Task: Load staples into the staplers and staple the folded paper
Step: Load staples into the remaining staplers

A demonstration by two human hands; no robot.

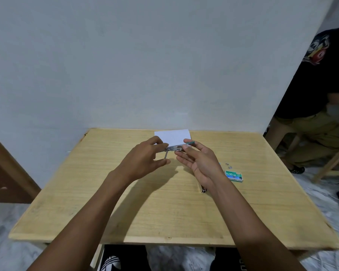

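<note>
A small metal stapler [174,148] with a green top is held above the wooden table [125,202], swung open. My left hand [145,159] pinches its rear hinge end, where a thin metal pusher rod hangs down. My right hand [200,161] holds the front end between thumb and forefinger, the other fingers stretched out below. Behind the hands a white folded paper [172,136] lies flat near the table's far edge. A green staple box [234,175] lies to the right, with a few loose staple bits [228,165] beside it.
A second small dark object [204,189], partly hidden under my right wrist, lies on the table. A person in a black shirt [311,85] sits on a stool at the far right. A brown door [4,173] stands at the left.
</note>
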